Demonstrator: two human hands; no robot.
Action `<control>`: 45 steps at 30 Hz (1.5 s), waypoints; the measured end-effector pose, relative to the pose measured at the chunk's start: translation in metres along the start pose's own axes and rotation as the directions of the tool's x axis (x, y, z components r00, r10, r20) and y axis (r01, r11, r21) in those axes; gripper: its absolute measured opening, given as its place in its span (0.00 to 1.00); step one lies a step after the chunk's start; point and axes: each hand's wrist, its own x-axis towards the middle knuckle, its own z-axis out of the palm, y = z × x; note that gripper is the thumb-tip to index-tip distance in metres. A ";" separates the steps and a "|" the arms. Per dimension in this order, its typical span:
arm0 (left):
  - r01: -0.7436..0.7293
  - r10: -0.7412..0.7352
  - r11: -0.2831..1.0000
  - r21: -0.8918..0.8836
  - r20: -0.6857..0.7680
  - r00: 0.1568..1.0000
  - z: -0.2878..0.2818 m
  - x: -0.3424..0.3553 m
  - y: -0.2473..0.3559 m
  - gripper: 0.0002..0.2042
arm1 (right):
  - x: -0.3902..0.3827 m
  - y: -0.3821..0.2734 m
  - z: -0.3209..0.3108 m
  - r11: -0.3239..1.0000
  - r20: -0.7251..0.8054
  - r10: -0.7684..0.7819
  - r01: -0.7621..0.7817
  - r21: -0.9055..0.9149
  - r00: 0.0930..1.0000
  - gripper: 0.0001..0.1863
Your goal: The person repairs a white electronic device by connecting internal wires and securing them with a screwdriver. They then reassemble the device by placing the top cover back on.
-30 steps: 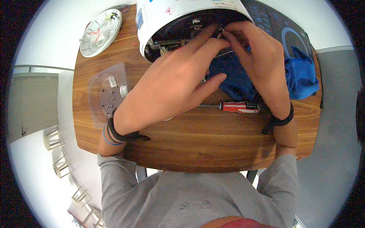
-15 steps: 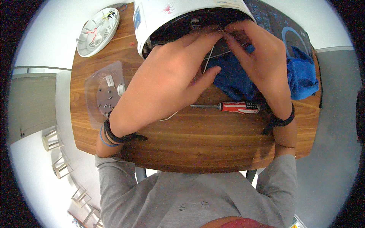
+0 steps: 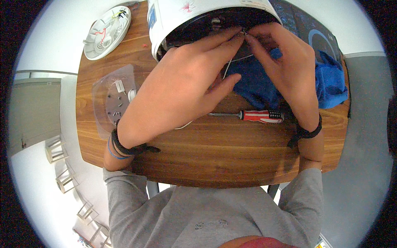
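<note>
- The left hand (image 3: 182, 84) reaches to the open end of the white round housing (image 3: 171, 18), which lies on the wooden table (image 3: 211, 157); its thumb is apart from its fingers.
- The right hand (image 3: 291, 66) has thumb and forefinger near together, beside a small part (image 3: 244, 31) at this opening.
- I cannot tell which hand grips it.
- Below are a blue cloth (image 3: 256, 82) and a screwdriver (image 3: 262, 116).

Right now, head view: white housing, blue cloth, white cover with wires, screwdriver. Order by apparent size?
1. White housing, cut off by the top edge
2. Blue cloth, partly behind the right hand
3. White cover
4. Screwdriver
</note>
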 end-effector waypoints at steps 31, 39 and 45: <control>-0.085 0.085 0.995 0.056 -0.013 0.996 0.002 -0.002 -0.004 0.25 | -0.001 0.000 0.004 1.000 -0.005 0.003 -0.003 0.003 1.000 0.10; -0.058 0.058 0.998 0.009 0.004 0.998 0.000 0.001 -0.003 0.23 | -0.001 0.002 0.005 0.998 0.026 0.005 -0.007 0.066 1.000 0.12; -0.070 0.068 0.997 -0.020 -0.063 0.996 0.005 -0.002 -0.010 0.20 | -0.001 0.001 0.002 0.989 0.067 0.040 -0.049 0.137 0.997 0.12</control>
